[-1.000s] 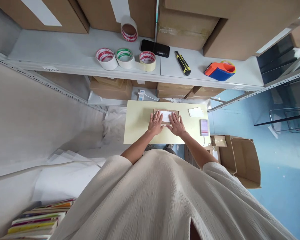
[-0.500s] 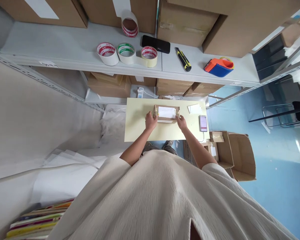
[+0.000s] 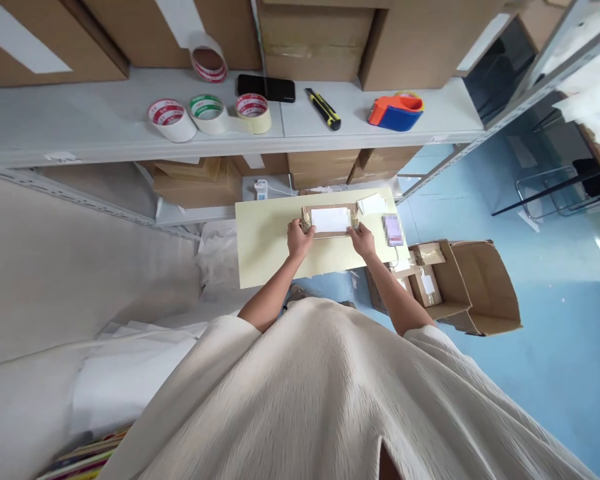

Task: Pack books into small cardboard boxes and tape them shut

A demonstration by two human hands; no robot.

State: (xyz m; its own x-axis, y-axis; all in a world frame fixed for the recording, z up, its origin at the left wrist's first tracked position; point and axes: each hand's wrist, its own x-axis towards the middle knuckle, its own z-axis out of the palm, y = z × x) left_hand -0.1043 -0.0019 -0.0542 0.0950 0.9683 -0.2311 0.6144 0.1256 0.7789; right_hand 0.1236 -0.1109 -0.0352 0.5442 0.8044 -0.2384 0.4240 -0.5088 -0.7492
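Observation:
A small brown cardboard box (image 3: 330, 235) with a white label (image 3: 331, 220) on its top is held between my two hands over the pale yellow table (image 3: 263, 247). Clear tape wraps both of its ends. My left hand (image 3: 300, 239) grips the left end, thumb at the front edge of the label. At the other end, my right hand (image 3: 362, 240) holds the box with its thumb on the near edge. Whether the box rests on the table or is slightly lifted, I cannot tell. Right of it lie white papers (image 3: 373, 204) and a phone (image 3: 393, 230).
A grey shelf (image 3: 130, 110) above the table carries tape rolls (image 3: 173, 120), a black phone (image 3: 266, 88), a utility knife (image 3: 323, 109) and an orange-blue tape dispenser (image 3: 396, 112). An open carton (image 3: 485, 287) holding small boxes stands on the floor at right.
My view has turned to the right, so the shelf and table appear shifted left and tilted. Both hands still hold the box, which now sits nearer the white papers.

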